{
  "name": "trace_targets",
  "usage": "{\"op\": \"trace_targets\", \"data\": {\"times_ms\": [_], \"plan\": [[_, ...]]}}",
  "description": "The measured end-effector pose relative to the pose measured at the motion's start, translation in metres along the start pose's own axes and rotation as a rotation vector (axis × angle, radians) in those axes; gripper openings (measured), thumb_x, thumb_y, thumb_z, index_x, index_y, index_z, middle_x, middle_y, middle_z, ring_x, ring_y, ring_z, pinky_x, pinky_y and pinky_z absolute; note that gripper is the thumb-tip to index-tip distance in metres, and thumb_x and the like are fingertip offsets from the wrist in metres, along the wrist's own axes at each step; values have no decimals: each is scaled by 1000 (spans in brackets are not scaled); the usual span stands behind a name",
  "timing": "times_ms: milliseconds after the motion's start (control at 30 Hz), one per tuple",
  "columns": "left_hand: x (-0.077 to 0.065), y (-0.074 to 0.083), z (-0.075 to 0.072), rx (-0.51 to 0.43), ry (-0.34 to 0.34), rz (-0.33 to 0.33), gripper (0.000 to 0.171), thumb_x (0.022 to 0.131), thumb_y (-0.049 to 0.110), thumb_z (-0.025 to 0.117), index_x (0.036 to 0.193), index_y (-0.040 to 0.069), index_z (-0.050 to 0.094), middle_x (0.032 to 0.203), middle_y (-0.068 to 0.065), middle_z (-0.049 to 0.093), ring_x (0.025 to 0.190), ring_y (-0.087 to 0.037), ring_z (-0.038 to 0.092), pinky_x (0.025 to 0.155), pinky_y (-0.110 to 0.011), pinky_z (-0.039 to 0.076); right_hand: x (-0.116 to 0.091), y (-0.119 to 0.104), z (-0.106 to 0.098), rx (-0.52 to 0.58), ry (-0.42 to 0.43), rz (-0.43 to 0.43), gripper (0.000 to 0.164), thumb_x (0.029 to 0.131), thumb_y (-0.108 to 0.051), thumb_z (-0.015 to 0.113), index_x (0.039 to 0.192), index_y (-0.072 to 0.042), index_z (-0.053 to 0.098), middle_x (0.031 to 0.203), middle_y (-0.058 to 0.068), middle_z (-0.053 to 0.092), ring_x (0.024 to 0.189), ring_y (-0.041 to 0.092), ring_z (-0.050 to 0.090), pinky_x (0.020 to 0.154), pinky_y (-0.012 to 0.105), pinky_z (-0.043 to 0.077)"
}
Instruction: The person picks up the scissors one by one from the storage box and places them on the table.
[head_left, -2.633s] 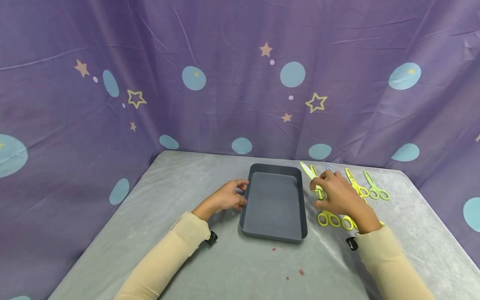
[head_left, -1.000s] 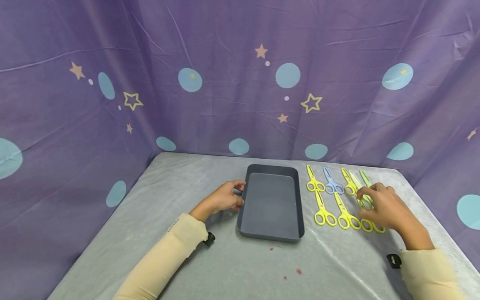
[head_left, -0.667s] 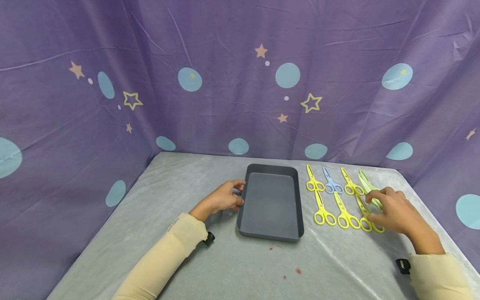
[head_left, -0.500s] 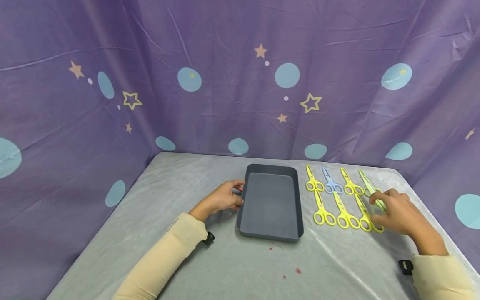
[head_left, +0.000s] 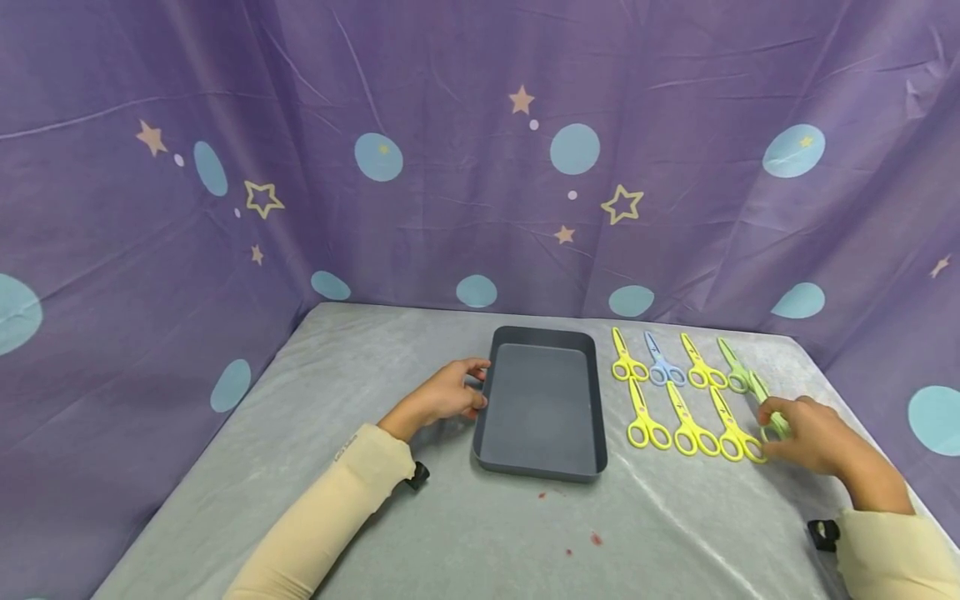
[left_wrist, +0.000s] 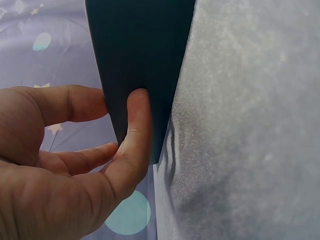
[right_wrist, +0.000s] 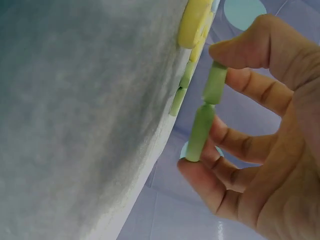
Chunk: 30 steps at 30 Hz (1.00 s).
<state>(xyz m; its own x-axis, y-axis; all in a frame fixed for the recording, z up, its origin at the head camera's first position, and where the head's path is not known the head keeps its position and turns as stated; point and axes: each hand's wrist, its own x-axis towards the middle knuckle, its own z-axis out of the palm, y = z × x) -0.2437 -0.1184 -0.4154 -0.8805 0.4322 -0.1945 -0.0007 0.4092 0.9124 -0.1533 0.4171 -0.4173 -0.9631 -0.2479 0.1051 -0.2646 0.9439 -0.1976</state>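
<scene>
My right hand [head_left: 813, 433] grips a pair of light-green scissors [head_left: 759, 388] by the handles, low at the right end of the front row, blade tips pointing away. In the right wrist view, thumb and fingertips pinch the edges of the green scissor handles [right_wrist: 201, 131]. The tips overlap the handles of another green pair [head_left: 732, 362] behind. My left hand [head_left: 442, 392] touches the left side of a dark grey rectangular tray [head_left: 483, 442] with its fingertips; in the left wrist view one finger lies on the tray's outer wall [left_wrist: 142, 45]. The tray holds nothing.
Yellow scissors [head_left: 733, 437] and others lie in two rows right of the tray, with a blue pair [head_left: 660, 362] in the back row. Grey cloth covers the table [head_left: 450, 533], with small red spots near the front. A purple patterned curtain [head_left: 450, 233] stands behind.
My right hand has carried the light-green scissors from beside the tray rightward past the rows, then lower toward the front at the right end. The left hand stays at the tray.
</scene>
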Motion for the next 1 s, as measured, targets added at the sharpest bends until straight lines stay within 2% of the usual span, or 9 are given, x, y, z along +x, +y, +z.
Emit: {"op": "trace_targets", "data": {"times_ms": [367,533,633,767,867,1000], "plan": [[0,0,0,1,-6,0,74,90,-8,65,158,2,37,145,-22,46,83,-25,68,73,-37,63,-4,5,5,35,-36,-21,35,62,-17,88,87,-16,63,69,-5,46,67,15,41,59,30,34],[0,0,-1,10,-6,-2,73,91,-7,65,158,4,37,147,-21,45,83,-26,68,73,-37,62,-5,6,5,60,-67,-11,32,63,-13,85,87,-15,64,70,-5,48,67,14,42,59,29,34],[0,0,-1,15,-8,-3,73,92,-6,65,158,5,37,147,-21,45,84,-26,69,73,-38,62,-5,7,4,62,-80,-8,32,63,-13,84,87,-15,63,74,-4,54,71,17,49,61,32,40],[-1,1,-1,7,-12,-7,73,93,-6,65,158,5,36,148,-22,44,87,-26,68,74,-38,62,-4,8,4,75,-91,-8,32,62,-12,84,86,-15,62,81,1,64,81,28,62,67,40,48],[-1,1,0,2,-11,-12,73,92,-7,65,158,5,36,147,-22,44,88,-27,68,74,-38,62,-4,9,5,92,-100,-6,32,62,-12,84,86,-14,63,84,3,67,85,35,66,68,42,50],[-1,1,0,-1,-8,-15,73,92,-7,65,158,5,37,146,-22,44,89,-27,67,74,-38,62,-4,10,5,108,-120,2,32,64,-12,84,88,-14,63,84,3,67,86,34,66,68,40,50]]}}
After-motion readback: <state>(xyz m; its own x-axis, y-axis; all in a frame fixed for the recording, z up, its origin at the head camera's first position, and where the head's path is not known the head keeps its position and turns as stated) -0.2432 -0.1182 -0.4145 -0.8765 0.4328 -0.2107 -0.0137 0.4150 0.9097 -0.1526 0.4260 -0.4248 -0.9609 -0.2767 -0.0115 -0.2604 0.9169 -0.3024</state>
